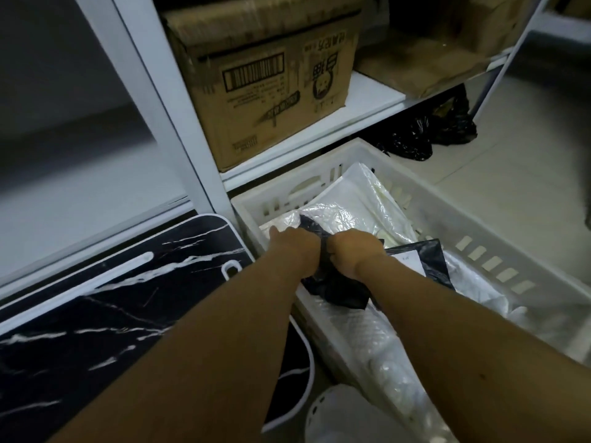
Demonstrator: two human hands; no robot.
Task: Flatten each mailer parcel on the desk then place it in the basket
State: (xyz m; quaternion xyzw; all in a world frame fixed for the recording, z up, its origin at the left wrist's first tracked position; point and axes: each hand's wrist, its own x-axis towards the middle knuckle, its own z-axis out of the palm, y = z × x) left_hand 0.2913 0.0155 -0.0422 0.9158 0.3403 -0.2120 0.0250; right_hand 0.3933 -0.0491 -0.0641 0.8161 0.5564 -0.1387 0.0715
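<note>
- Progress: I read this as the placing step. My left hand (295, 247) and right hand (353, 252) are both inside the basket (499, 260), holding a black mailer parcel (339, 282) over the parcels already there.
- Done so far, judging by contents: several white and clear plastic parcels (358, 199) lie stacked in the basket, along with a second black mailer (428, 254) that carries a white label (411, 262). I take these as finished items.
- Left to do: release the held parcel. The desk (112, 302) shows no parcels in the visible part, but much of it is out of frame, so I cannot say whether more remain.
- Left hand: fingers curled on the upper edge of the black mailer parcel, gripping it.
- Right hand: closed as a fist around bunched black film, gripping the same parcel.
- Materials: the held parcel is thin, matte black film, crumpled and creased rather than flat. The white parcels are glossy and wrinkled; one near the basket's front looks like bubble wrap.
- Basket: rigid white plastic, rectangular, with slotted walls.
- Desk: black surface with white marble veining, rounded white-edged corner.
- Surroundings: a worn cardboard box (271, 78) sits on a white shelf (374, 91) behind the basket.
</note>
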